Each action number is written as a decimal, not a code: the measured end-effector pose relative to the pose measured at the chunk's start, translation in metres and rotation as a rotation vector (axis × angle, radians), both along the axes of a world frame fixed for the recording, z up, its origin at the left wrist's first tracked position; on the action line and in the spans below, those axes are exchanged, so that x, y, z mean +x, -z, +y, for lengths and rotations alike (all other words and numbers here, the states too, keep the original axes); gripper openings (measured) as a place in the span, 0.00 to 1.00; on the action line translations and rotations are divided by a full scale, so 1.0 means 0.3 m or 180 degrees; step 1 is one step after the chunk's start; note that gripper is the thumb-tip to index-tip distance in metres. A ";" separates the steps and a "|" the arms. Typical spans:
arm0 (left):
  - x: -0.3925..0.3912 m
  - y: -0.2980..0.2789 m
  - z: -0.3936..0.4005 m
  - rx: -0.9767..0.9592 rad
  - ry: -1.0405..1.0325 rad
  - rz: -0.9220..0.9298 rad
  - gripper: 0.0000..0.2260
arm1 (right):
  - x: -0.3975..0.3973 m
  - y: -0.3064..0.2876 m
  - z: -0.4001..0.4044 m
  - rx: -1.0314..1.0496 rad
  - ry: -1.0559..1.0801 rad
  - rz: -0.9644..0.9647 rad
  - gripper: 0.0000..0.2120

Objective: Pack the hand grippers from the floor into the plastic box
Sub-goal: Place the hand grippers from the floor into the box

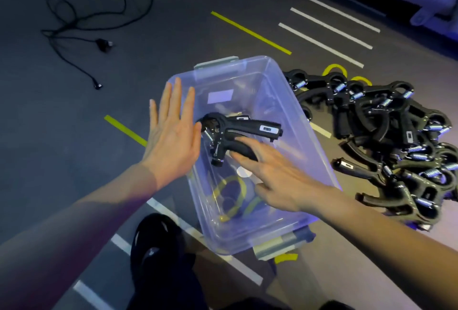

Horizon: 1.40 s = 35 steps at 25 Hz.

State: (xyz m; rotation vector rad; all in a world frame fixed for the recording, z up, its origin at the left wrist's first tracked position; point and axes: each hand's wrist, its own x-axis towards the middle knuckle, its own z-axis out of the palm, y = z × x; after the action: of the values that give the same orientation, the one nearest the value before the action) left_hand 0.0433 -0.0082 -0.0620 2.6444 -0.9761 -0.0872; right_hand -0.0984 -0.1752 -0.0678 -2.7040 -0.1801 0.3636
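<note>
A clear plastic box (309, 136) stands on the floor in the middle of the view. Inside it lie black hand grippers (238, 131) with steel springs, near the box's far-left side. My left hand (173, 133) is flat with straight fingers, held over the box's left rim, its thumb beside the grippers' spring end. My right hand (270, 176) reaches into the box with straight fingers, fingertips touching a gripper handle. A large pile of several black hand grippers (386, 136) lies on the floor right of the box.
A black cable (81, 34) with plugs trails across the floor at the far left. White and yellow tape lines (250, 32) mark the floor. Grey latch handles (277, 247) stick out at both box ends. My dark-clothed knee (158, 242) is below the box.
</note>
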 end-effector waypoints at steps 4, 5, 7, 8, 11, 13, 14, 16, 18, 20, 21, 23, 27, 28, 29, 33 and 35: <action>-0.001 -0.003 -0.005 0.0048 -0.0009 0.0136 0.26 | 0.022 0.072 -0.005 -0.0118 -0.0469 0.0782 0.34; 0.000 -0.003 -0.007 0.0066 -0.0018 0.0184 0.27 | 0.031 0.089 -0.003 -0.0114 -0.0496 0.0976 0.34; 0.000 -0.003 -0.010 0.0057 -0.0049 0.0298 0.27 | 0.048 0.122 -0.003 -0.0183 -0.0485 0.1441 0.35; -0.001 -0.003 -0.010 0.0042 -0.0063 0.0337 0.27 | 0.054 0.137 -0.006 -0.0264 -0.0477 0.1672 0.35; -0.003 -0.005 -0.012 0.0074 -0.0073 0.0366 0.27 | 0.069 0.170 -0.014 -0.0536 -0.0508 0.2030 0.36; -0.003 -0.010 -0.013 0.0115 -0.0065 0.0358 0.26 | 0.084 0.178 -0.009 -0.0757 -0.0632 0.2135 0.36; -0.003 -0.013 -0.014 0.0128 -0.0056 0.0352 0.26 | 0.092 0.181 -0.006 -0.0848 -0.0671 0.2182 0.36; -0.005 -0.015 -0.014 0.0147 -0.0045 0.0339 0.26 | 0.104 0.181 -0.004 -0.0929 -0.0673 0.2220 0.37; -0.004 -0.015 -0.015 0.0198 -0.0029 0.0310 0.27 | 0.110 0.184 -0.007 -0.0951 -0.0704 0.2159 0.36; -0.002 -0.015 -0.019 0.0278 0.0003 0.0278 0.27 | 0.121 0.188 -0.020 -0.0967 -0.0689 0.2102 0.34; 0.000 -0.014 -0.020 0.0334 0.0024 0.0259 0.28 | 0.131 0.187 -0.029 -0.0983 -0.0638 0.2072 0.33; 0.005 -0.014 -0.025 0.0444 0.0064 0.0229 0.29 | 0.154 0.186 -0.050 -0.1042 -0.0534 0.2020 0.32; 0.005 -0.014 -0.030 0.0650 0.0080 0.0199 0.31 | 0.160 0.185 -0.069 -0.0993 -0.0397 0.1995 0.34; 0.005 -0.015 -0.030 0.0656 0.0070 0.0208 0.31 | 0.152 0.182 -0.065 -0.0940 -0.0427 0.1936 0.35; 0.004 -0.015 -0.030 0.0654 0.0062 0.0218 0.31 | 0.142 0.177 -0.061 -0.0895 -0.0481 0.1865 0.35; 0.004 -0.019 -0.028 0.0629 0.0060 0.0223 0.30 | 0.123 0.155 -0.071 -0.0909 -0.0641 0.1718 0.35; 0.003 -0.021 -0.028 0.0635 0.0070 0.0233 0.30 | 0.125 0.148 -0.070 -0.0994 -0.0716 0.1720 0.34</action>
State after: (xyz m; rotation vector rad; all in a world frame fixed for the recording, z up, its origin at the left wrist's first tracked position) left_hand 0.0443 -0.0166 -0.0558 2.7872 -1.0205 -0.2993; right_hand -0.0609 -0.1962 -0.1121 -2.7640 -0.2879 1.2587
